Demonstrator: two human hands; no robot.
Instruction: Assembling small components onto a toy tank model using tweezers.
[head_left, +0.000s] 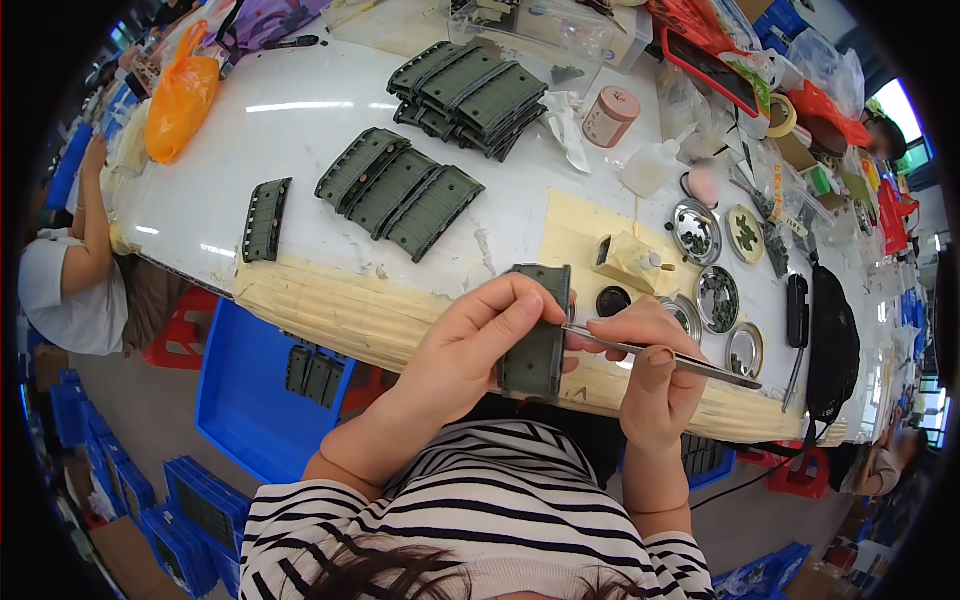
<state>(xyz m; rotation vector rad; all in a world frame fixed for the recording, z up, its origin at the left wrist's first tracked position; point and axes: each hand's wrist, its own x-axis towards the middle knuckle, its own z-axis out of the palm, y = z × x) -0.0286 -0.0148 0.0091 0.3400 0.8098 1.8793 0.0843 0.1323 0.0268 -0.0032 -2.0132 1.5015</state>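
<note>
My left hand (pixel 450 345) grips a dark green curved plastic panel (pixel 533 362) above the table's padded front edge, thumb and fingers closed over its upper part. In my right hand (pixel 655 375) is a pair of metal tweezers (pixel 722 373), pinched between thumb and fingers. The tweezers slant down to the right, and their tip meets the panel's right side, close to my left fingertips. Any small part at the tip is too small to make out. Similar green panels (pixel 400 190) lie on the table beyond my left hand, with a taller stack (pixel 470 90) behind them.
Several round metal dishes (pixel 717 300) of small green parts stand at the right, near a cream block-shaped holder (pixel 630 262) and a white squeeze bottle (pixel 650 168). A lone panel (pixel 265 220) lies left. Below the edge sits a blue bin (pixel 235 400). Another person (pixel 75 270) sits far left.
</note>
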